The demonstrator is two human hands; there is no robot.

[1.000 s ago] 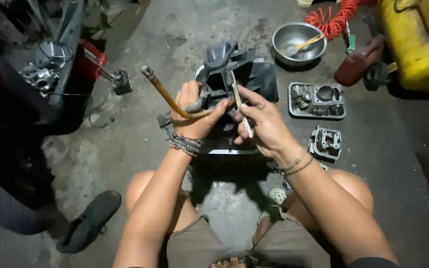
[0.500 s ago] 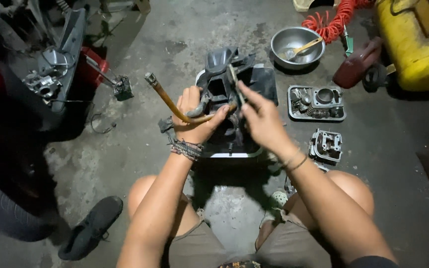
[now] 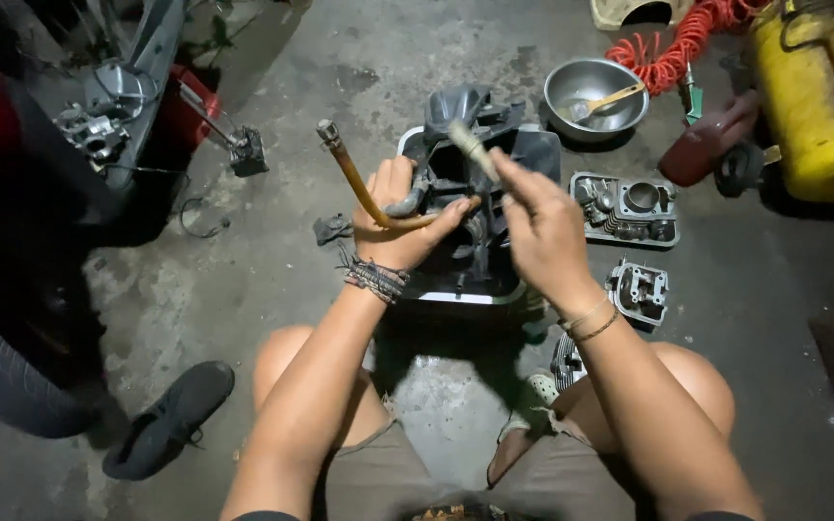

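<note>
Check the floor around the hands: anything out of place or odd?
One dark shoe lies alone on its side, left of the person's knees. Engine parts sit loose on the bare concrete. No spill is visible.

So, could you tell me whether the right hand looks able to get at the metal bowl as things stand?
Probably not at once: the right hand grips a brush-like tool; the metal bowl lies beyond it, with nothing between them.

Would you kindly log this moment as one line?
left hand: grips orange hose | right hand: holds blurred brush | below: dark engine part
</note>
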